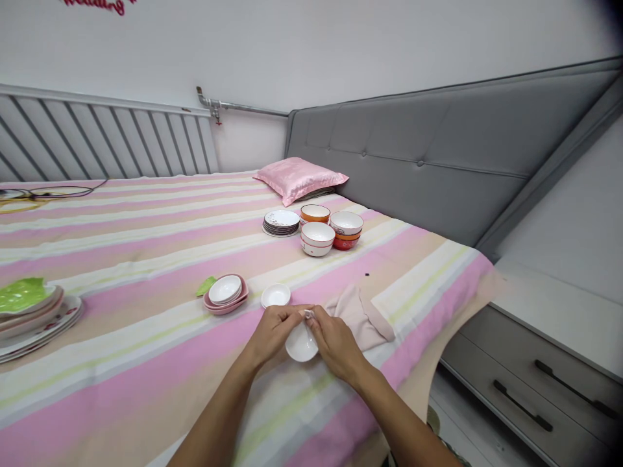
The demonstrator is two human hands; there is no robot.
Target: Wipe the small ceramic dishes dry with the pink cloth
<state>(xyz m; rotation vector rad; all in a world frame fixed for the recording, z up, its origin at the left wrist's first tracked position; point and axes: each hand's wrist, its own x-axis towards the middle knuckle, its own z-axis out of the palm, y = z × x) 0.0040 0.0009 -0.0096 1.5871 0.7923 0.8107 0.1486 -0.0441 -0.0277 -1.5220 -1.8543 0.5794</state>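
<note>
In front of me a small white dish (302, 344) is tilted with its inside showing, and a small white nub sticks up at its far edge. My left hand (275, 329) grips the far left rim, its fingers closed. From the other side my right hand (335, 338) is closed on the right rim, with the fingertips of both hands meeting near the nub. Just beyond my left hand lies another small white dish (276, 296). A pale pink cloth (360, 318) is crumpled beside my right hand.
Left of centre, small white dishes sit in pink dishes (226, 308). Farther back are stacked plates (281, 222), stacked bowls (317, 240) and a pink pillow (300, 178). More plates (43, 331) stand at far left. The bed edge drops toward a drawer cabinet (530, 383) on the right.
</note>
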